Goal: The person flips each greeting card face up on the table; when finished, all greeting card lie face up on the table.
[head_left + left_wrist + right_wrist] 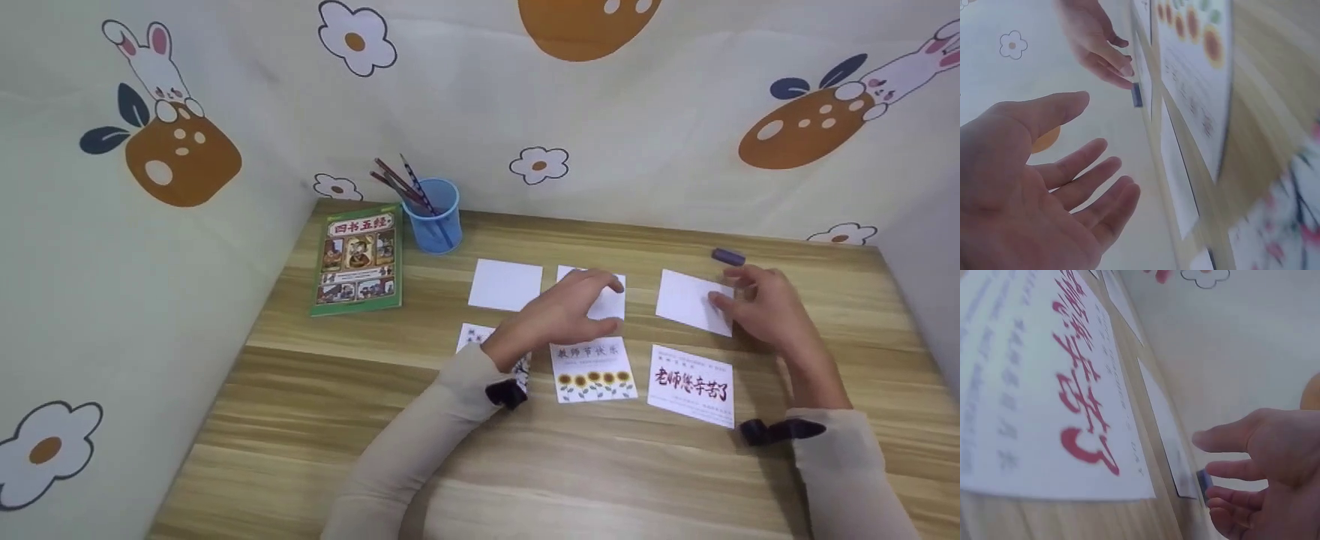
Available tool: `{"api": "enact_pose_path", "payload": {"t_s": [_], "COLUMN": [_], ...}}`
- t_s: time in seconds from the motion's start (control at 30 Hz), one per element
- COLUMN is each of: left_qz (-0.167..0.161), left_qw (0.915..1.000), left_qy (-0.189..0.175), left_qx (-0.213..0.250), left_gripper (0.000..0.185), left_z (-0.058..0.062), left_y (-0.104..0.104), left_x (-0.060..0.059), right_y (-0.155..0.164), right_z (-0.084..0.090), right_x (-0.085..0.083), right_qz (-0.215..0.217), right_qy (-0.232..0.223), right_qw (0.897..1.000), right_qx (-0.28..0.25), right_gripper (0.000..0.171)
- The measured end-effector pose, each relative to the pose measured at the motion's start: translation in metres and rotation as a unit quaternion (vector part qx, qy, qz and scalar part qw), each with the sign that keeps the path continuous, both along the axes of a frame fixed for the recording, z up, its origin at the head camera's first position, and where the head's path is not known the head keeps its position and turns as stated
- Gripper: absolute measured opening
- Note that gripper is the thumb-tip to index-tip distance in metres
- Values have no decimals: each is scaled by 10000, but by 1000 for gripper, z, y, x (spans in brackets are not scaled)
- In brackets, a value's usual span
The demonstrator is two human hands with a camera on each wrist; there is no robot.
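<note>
Above the middle blank card (609, 300) hovers my left hand (574, 304), fingers apart and holding nothing; the left wrist view shows its palm bare. My right hand (769, 307) is by the right edge of another blank white card (686, 300), its fingers loosely bent with nothing between them; contact with the card cannot be told. A third blank card (506, 285) lies to the left. The nearer row has a sunflower card (594, 371), a card with large red characters (690, 386), and a blossom-printed card (474, 335) partly hidden under my left forearm.
A green-bordered book (358, 262) lies at the back left, beside a blue cup (435, 217) with several pencils (401, 184) in it. Behind the right blank card is a small dark blue object (728, 256). A patterned cloth wall (450, 112) borders the wooden table (525, 480).
</note>
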State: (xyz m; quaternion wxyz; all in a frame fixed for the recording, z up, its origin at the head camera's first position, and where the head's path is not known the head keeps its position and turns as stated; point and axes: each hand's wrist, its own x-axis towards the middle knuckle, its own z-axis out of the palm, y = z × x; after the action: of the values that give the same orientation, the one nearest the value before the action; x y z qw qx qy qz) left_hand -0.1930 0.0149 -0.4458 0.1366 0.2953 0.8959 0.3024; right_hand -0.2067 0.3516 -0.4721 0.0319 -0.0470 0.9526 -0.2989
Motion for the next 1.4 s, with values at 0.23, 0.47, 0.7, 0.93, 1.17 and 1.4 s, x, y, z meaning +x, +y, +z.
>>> {"api": "enact_pose_path", "payload": {"t_s": [0.23,0.47,0.7,0.93,1.17,1.4], "left_qz": [-156,2,220,174,644,1124], "left_qw": [9985,9962,9947,9941,9840,9644], "left_qy": [-452,-835,-926,-948,-1316,-1529], "left_qx": [249,260,395,491,1016,1844], "left_gripper": [61,68,72,73,75,74], "left_z": [-5,-14,-21,-23,-25,-29], "left_y": [40,58,61,66,70,73], "left_x": [-12,-13,-7,-1,5,8], "right_y": [11,2,4,2,-1,0], "right_z": [-1,2,9,7,6,8], "right_x": [0,-1,4,6,7,7], "right_qz": [26,275,-118,-386,-360,-448], "right_qy": [-699,-595,-758,-970,-973,-894], "right_qw": [9975,9978,9970,9944,9945,9950], "right_qx": [61,-128,-139,-148,-164,-8], "right_gripper": [77,73,67,65,64,62]}}
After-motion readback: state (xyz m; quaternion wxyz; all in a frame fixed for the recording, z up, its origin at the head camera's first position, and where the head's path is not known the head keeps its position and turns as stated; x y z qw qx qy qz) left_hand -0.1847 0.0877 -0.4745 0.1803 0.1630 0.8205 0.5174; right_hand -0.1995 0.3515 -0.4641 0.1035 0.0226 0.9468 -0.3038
